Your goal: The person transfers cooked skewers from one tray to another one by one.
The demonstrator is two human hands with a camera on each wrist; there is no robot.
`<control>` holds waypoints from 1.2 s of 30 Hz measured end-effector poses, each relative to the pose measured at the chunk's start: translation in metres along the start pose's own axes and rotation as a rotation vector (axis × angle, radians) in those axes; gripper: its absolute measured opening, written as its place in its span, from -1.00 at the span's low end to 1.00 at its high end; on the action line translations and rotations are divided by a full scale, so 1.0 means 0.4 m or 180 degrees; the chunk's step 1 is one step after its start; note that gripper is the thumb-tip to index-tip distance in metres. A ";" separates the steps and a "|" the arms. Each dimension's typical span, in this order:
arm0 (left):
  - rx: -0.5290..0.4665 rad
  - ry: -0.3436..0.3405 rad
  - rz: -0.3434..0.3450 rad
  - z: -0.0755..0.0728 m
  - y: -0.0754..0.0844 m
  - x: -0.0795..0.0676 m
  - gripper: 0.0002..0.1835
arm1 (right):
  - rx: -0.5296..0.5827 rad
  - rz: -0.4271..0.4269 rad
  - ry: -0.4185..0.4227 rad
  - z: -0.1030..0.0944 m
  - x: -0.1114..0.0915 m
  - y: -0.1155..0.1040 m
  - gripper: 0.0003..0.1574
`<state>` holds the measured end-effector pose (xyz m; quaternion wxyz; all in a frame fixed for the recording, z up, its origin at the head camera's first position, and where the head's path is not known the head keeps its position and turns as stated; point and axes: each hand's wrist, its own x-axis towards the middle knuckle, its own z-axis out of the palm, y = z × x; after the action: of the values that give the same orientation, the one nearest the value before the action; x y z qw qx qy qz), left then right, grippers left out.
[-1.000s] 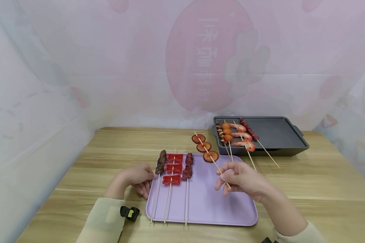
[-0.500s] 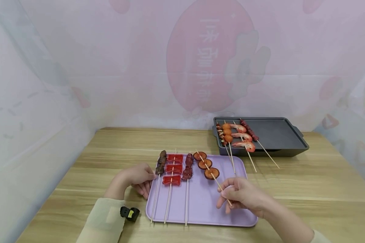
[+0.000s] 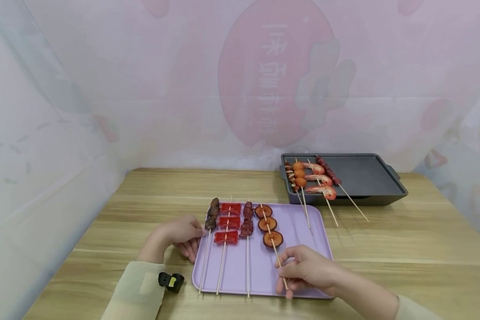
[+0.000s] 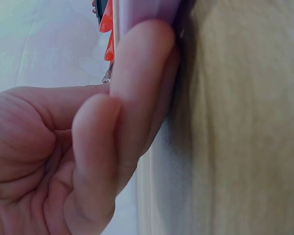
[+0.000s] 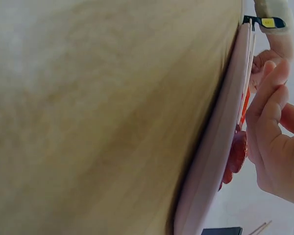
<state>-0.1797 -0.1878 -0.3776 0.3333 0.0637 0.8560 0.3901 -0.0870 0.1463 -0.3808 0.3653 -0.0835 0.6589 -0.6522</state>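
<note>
My right hand (image 3: 310, 269) pinches the bare stick of a mushroom skewer (image 3: 273, 239), whose three brown slices are over the right half of a purple tray (image 3: 304, 222). In the right wrist view the stick is hidden behind the fingers (image 5: 272, 98). At the tray's left edge my left hand (image 3: 184, 235) grips the rim, thumb above and fingers along the side; the left wrist view shows those fingers (image 4: 142, 63) against the tray's side. Left of the mushrooms lie a dark meat skewer (image 3: 212, 213), a red bow-shaped-piece skewer (image 3: 228, 223) and a reddish meat skewer (image 3: 246, 220).
A dark grill pan (image 3: 360, 173) stands behind the tray on the right. Inside its left part lie several skewers, among them a shrimp skewer (image 3: 322, 193) and an orange ball skewer (image 3: 299, 174); their sticks stick out over the front edge. Wooden table (image 3: 152, 191) surrounds both.
My right hand has brought the mushroom skewer down and toward me, from above the tray's far edge to over its surface, turning it more upright in view. The left hand stays put.
</note>
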 end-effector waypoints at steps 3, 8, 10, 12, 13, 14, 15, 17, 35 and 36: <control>0.0000 0.0016 -0.0013 0.001 -0.002 0.002 -0.65 | -0.0068 0.0004 0.0006 0.015 0.011 0.003 -0.84; -0.0014 0.0031 -0.0028 0.002 -0.004 0.002 -0.64 | -0.0105 0.0099 -0.0013 0.052 0.032 0.010 -0.90; -0.0026 0.0019 -0.0010 0.002 -0.004 0.001 -0.64 | -0.0100 0.0123 -0.0002 0.067 0.041 0.011 -0.92; -0.0024 0.0007 0.0018 0.001 -0.004 0.000 -0.65 | -0.0086 0.0139 -0.0001 0.078 0.049 0.009 -0.93; -0.0017 -0.0001 0.0026 0.001 -0.003 -0.001 -0.65 | -0.0084 0.0142 0.0007 0.082 0.051 0.007 -0.93; -0.0020 -0.0009 0.0038 0.001 -0.002 -0.001 -0.65 | -0.0073 0.0155 0.0009 0.085 0.054 0.006 -0.93; -0.0020 -0.0010 0.0040 0.001 -0.001 -0.001 -0.65 | -0.0059 0.0172 0.0006 0.087 0.055 0.004 -0.93; -0.0017 -0.0016 0.0033 0.001 0.002 -0.002 -0.65 | -0.0029 0.0207 -0.0025 0.087 0.055 0.002 -0.93; -0.0047 0.0017 -0.0026 0.002 0.007 -0.003 -0.68 | 0.0043 0.0332 -0.0337 0.048 0.035 0.003 -0.72; -0.0048 0.0012 -0.0026 0.002 0.006 -0.003 -0.68 | 0.0055 0.0347 -0.0370 0.044 0.031 0.001 -0.69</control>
<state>-0.1789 -0.1860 -0.3756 0.3338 0.0569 0.8539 0.3953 -0.0854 0.1252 -0.3837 0.4386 -0.0822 0.6345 -0.6311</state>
